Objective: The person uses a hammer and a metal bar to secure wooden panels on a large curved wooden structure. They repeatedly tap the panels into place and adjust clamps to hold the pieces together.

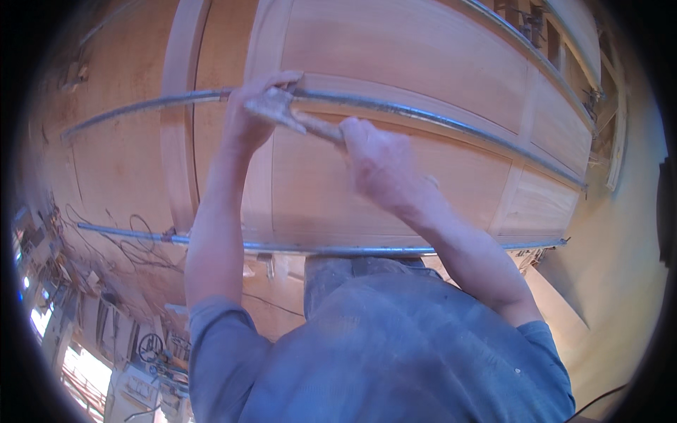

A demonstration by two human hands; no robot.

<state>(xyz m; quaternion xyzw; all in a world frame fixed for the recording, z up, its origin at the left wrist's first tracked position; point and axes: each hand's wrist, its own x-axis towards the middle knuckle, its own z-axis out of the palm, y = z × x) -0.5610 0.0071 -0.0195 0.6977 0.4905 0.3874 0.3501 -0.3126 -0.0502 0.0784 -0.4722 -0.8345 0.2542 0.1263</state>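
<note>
My right hand [381,162] is closed around the wooden handle of a striking tool [275,109] with a broad grey metal head, slightly blurred. The tool's head is beside my left hand [248,113] and covers part of it. My left hand is curled at the middle metal bar clamp [416,113], its fingers bent around something small that I cannot make out. Beneath both hands lies a large panelled wooden door [388,173], with the bar clamp stretching across it.
A second bar clamp [338,249] runs along the door's near edge, close to my body. Another clamp bar [525,46] crosses the far side. Cables [141,247] lie on the floor at left, near wood scraps and machinery. More clamps [532,28] stand at far right.
</note>
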